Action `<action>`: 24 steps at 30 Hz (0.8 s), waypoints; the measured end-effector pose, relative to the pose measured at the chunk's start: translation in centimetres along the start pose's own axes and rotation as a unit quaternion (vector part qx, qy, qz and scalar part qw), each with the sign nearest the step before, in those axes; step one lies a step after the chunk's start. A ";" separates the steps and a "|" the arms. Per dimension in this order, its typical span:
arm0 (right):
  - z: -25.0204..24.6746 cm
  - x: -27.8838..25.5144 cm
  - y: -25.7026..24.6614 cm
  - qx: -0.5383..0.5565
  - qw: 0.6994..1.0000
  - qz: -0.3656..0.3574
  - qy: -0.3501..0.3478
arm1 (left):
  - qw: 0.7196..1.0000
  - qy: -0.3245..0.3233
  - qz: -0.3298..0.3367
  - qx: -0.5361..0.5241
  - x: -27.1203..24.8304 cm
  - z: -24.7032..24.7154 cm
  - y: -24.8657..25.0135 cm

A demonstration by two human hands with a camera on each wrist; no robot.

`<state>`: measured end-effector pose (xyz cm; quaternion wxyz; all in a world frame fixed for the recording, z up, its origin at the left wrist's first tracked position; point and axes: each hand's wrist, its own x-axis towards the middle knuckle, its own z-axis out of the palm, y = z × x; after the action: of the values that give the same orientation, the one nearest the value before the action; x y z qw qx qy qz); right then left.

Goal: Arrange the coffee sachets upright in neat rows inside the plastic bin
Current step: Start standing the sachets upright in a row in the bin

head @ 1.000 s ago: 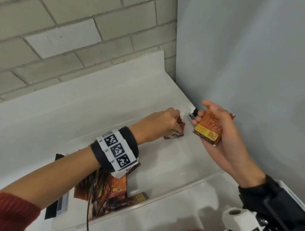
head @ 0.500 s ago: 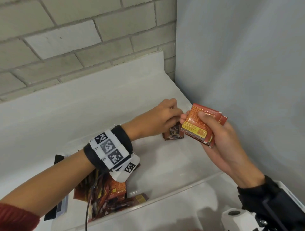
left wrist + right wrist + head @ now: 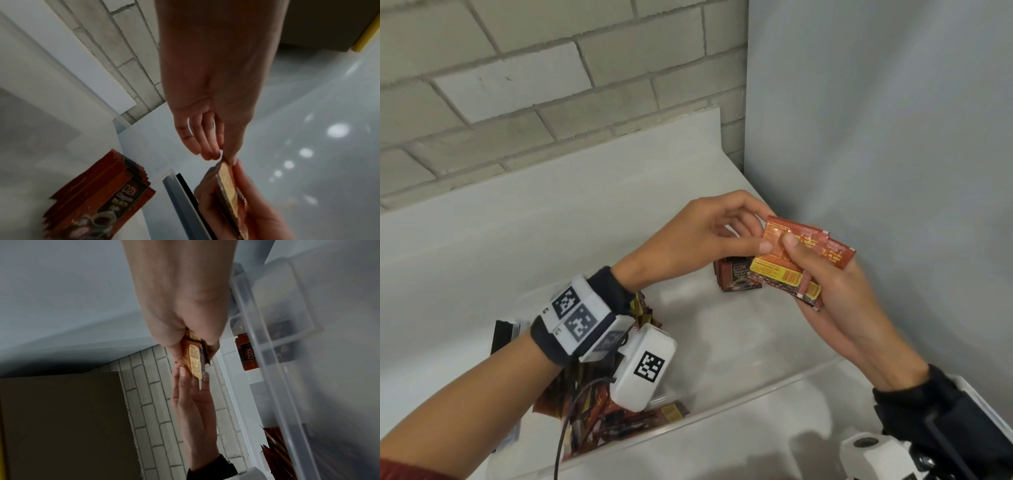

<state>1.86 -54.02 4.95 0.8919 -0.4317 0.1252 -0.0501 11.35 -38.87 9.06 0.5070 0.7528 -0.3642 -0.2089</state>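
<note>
Upright row of sachets (image 3: 738, 279) stands in the far right corner of the plastic bin (image 3: 739, 397). Loose pile of sachets (image 3: 599, 421) lies in its near left corner. Both hands meet above the right end, by the wall (image 3: 893, 137).

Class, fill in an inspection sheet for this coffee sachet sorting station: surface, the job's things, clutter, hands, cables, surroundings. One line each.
Surface: white shelf carrying the clear plastic bin.
Job's things: upright row of sachets in the bin's far corner; loose pile of sachets at its near left end.
Clutter: nothing seen.
Hands: right hand grips a fanned stack of sachets; left hand pinches the top one.
Cables: black cable hanging from the left wrist camera.
Surroundings: grey brick wall behind, plain grey panel to the right.
</note>
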 end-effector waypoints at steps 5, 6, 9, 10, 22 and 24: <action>0.2 0.1 -0.1 -0.021 0.999 0.002 -0.030 | 0.999 0.017 0.017 -0.034 -0.4 -0.5 0.6; 0.2 0.2 0.0 -0.033 0.998 0.009 -0.044 | 0.999 0.022 0.028 -0.035 -0.5 -0.7 0.8; 0.3 0.5 0.0 -0.018 0.998 0.045 -0.047 | 0.997 0.035 0.069 -0.027 -0.8 -1.1 1.0; 0.2 0.5 0.0 -0.015 0.997 0.059 -0.049 | 0.996 0.034 0.082 -0.023 -0.8 -1.2 1.0; 0.0 -0.1 -0.4 -0.058 0.995 0.071 -0.040 | 0.997 0.017 0.075 0.014 -1.1 -1.3 -0.1; 0.1 -0.2 -0.3 -0.053 0.996 0.059 -0.036 | 0.997 0.022 0.064 0.022 -1.1 -1.3 0.0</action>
<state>1.74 -54.12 5.32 0.8730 -0.4720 0.1203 0.0249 11.52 -37.22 9.55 0.5105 0.7431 -0.4052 -0.1516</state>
